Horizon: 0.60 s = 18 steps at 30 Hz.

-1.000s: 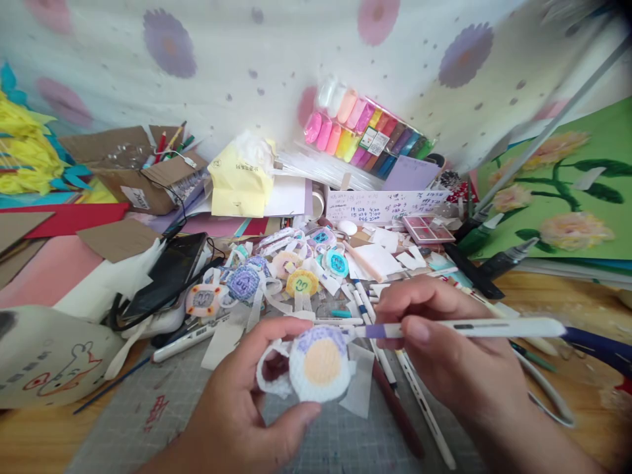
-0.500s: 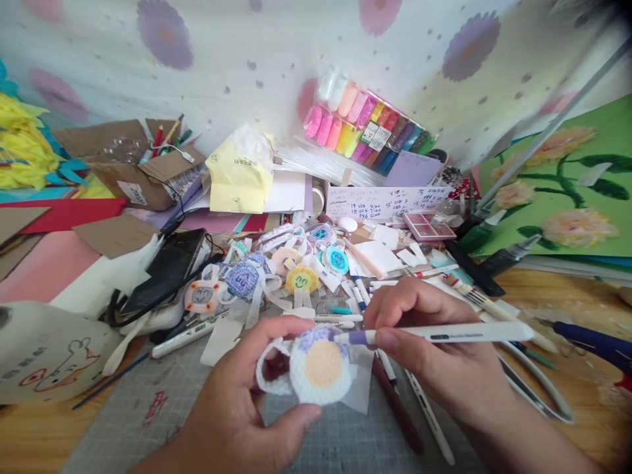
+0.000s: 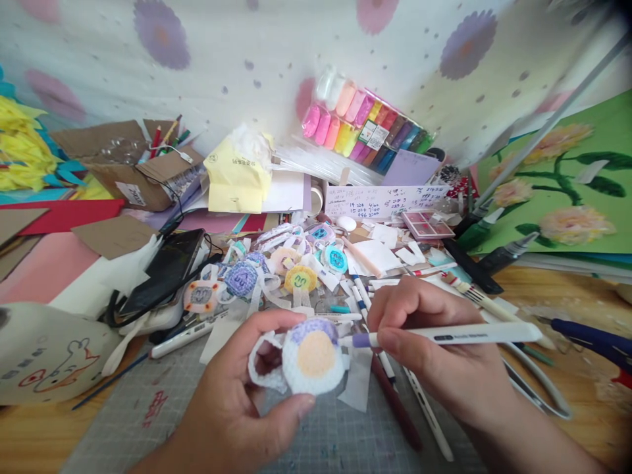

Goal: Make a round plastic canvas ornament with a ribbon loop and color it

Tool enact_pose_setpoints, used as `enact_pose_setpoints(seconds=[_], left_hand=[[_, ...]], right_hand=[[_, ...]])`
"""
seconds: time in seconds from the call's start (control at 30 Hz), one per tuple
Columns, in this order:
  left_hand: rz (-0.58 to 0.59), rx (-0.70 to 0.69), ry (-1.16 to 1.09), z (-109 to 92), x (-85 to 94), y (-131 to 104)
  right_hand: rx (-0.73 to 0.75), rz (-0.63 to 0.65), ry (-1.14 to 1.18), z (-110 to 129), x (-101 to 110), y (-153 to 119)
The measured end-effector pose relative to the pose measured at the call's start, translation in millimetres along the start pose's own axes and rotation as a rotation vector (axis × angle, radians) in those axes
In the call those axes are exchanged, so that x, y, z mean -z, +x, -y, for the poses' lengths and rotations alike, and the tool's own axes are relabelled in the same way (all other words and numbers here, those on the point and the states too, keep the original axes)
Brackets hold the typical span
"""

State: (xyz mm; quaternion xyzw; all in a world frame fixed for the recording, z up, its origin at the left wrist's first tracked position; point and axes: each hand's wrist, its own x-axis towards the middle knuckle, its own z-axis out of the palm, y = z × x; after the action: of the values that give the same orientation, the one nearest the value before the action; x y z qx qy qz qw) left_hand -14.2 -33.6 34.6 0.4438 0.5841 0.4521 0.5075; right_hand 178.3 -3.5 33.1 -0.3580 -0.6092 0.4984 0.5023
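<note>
My left hand (image 3: 247, 401) grips a small round white textured piece (image 3: 318, 383) between thumb and fingers. It has a flat peach circle in its middle, purple colouring along its upper edge and a white loop at its left side. In my right hand (image 3: 424, 336) is a white marker pen (image 3: 474, 334) with a purple collar, lying nearly level. Its tip points left at the piece's upper right edge; whether it touches cannot be made out. Behind the hands lie several similar finished-looking pieces, among them a yellow one (image 3: 301, 280), a purple one (image 3: 241, 278) and a turquoise one (image 3: 335, 259).
A grey cutting mat (image 3: 197, 421) lies under my hands, with a dark red pen (image 3: 395, 398) on it. At the left stand a painted pot (image 3: 44, 355) and a black phone (image 3: 165, 270). Coloured clay packs (image 3: 368, 125) lean at the back; blue-handled pliers (image 3: 587, 339) lie right.
My left hand has shifted the round piece slightly left and up. The marker tip has drawn back to the right, away from the purple area it was against.
</note>
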Motion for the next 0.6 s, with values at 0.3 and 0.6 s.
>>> enact_pose_setpoints(seconds=[0.3, 0.6], left_hand=[[-0.094, -0.048, -0.033, -0.6, -1.6, 2.7], [-0.112, -0.02, -0.037, -1.3, -1.6, 2.4]], right_hand=[[0.049, 0.091, -0.107, 7.3, -4.0, -4.6], [0.172, -0.023, -0.212, 8.5, -8.4, -7.2]])
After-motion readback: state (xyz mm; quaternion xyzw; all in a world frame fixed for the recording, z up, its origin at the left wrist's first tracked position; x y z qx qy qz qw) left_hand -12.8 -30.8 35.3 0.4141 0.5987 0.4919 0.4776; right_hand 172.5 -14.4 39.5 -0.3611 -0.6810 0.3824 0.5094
